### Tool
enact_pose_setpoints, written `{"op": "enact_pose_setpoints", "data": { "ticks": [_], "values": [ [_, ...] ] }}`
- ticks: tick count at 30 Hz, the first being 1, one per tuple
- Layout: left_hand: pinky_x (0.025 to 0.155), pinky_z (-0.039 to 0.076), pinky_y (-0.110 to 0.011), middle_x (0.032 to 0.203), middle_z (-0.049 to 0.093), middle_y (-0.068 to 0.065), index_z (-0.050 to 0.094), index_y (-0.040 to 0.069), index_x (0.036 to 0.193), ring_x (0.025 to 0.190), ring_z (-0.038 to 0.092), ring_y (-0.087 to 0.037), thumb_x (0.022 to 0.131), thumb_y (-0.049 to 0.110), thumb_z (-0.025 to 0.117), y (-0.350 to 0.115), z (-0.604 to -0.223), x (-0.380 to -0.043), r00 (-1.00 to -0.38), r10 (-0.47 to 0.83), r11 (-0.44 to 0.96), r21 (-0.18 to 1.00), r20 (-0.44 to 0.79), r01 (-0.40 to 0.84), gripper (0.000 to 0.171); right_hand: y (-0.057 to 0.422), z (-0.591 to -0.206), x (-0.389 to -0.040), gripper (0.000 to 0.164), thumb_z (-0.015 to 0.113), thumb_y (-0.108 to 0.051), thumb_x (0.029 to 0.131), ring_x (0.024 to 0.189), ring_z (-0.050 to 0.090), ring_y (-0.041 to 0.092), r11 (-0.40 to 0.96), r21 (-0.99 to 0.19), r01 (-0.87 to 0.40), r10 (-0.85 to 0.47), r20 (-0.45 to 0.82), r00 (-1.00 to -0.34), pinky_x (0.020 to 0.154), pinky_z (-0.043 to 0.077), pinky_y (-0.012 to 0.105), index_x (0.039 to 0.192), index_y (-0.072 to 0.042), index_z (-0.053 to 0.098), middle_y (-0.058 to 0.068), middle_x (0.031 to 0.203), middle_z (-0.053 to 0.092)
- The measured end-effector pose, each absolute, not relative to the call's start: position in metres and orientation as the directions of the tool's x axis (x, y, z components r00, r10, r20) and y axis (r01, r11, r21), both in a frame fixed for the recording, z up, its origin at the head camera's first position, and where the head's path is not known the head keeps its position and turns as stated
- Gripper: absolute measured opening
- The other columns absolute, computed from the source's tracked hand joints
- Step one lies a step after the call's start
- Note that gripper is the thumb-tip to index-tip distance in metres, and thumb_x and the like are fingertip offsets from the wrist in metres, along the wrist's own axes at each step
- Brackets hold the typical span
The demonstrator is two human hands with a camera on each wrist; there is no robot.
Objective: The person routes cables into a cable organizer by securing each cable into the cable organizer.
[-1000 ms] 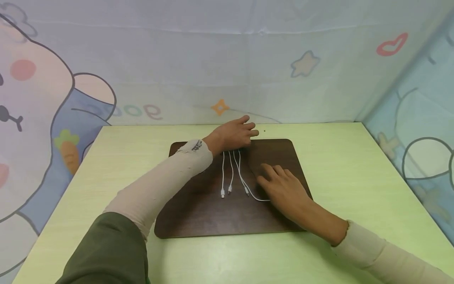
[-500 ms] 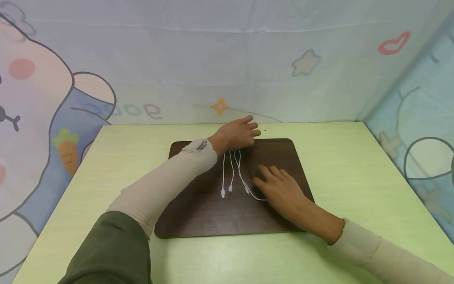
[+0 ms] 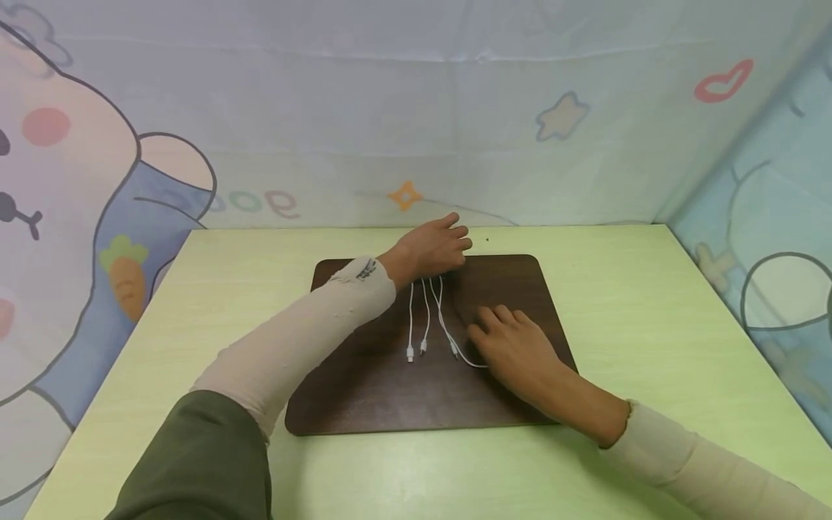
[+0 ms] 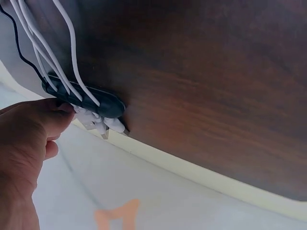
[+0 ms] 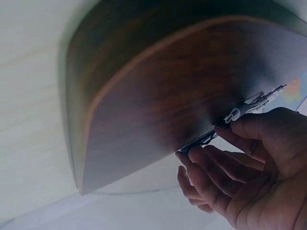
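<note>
At the far edge of the brown board, left hand laid over a black cable holder, fingers rather straight and relaxed toward the wall. From the left wrist view, thumb pressed with its tip against one end of the holder, not closed around it. Short white plugs out of the holder on the wall side, just over the board's edge.

From the holder toward the person, four white cables flat on the board, close together and almost parallel. Three free ends side by side near the middle of the board. Fourth cable curved to the right and gone under the thumb side of the right hand.

Right hand palm down on the board, to the right of the cables and well apart from the left hand. Fingers loosely bent in the right wrist view. Impossible to tell whether pinching the fourth cable or only lying on it.

Under the board, a pale green table. Behind and on both sides, a cloth wall with cartoon drawings.
</note>
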State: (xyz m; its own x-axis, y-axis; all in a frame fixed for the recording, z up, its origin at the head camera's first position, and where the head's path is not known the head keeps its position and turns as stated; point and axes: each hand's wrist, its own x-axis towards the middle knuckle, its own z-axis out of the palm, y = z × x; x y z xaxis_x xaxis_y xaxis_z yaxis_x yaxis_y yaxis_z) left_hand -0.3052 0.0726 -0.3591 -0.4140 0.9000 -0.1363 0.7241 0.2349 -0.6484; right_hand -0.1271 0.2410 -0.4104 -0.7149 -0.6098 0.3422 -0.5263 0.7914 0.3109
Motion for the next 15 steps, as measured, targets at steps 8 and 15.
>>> {"op": "enact_pose_setpoints", "data": {
  "ticks": [8, 15],
  "values": [
    [0.107, 0.037, -0.045, 0.119, 0.068, 0.001, 0.074, 0.027, 0.115, 0.111, 0.058, -0.025, 0.107, 0.014, 0.056, 0.063, -0.363, -0.301, -0.484, 0.874, 0.395, -0.513, -0.047, 0.762, 0.024, 0.244, -0.412, -0.128, 0.008, 0.068, -0.003, 0.090, 0.087, 0.059, 0.029, 0.804, 0.302, -0.511, -0.592, 0.342, -0.729, 0.069, 0.050, 0.039, 0.095, -0.009, 0.069, 0.008, 0.102, 0.065],
    [0.120, 0.026, -0.056, 0.163, 0.042, -0.005, 0.033, 0.034, 0.163, 0.147, 0.042, -0.030, 0.109, 0.021, 0.051, 0.048, -0.370, -0.297, -0.703, 0.708, 0.678, -0.213, -0.069, 0.703, 0.058, 0.248, -0.411, -0.128, 0.004, 0.069, -0.010, 0.093, 0.084, 0.062, 0.028, 0.833, 0.265, -0.486, -0.553, 0.424, -0.717, 0.065, 0.051, 0.038, 0.089, -0.008, 0.069, 0.008, 0.103, 0.068]
  ]
}}
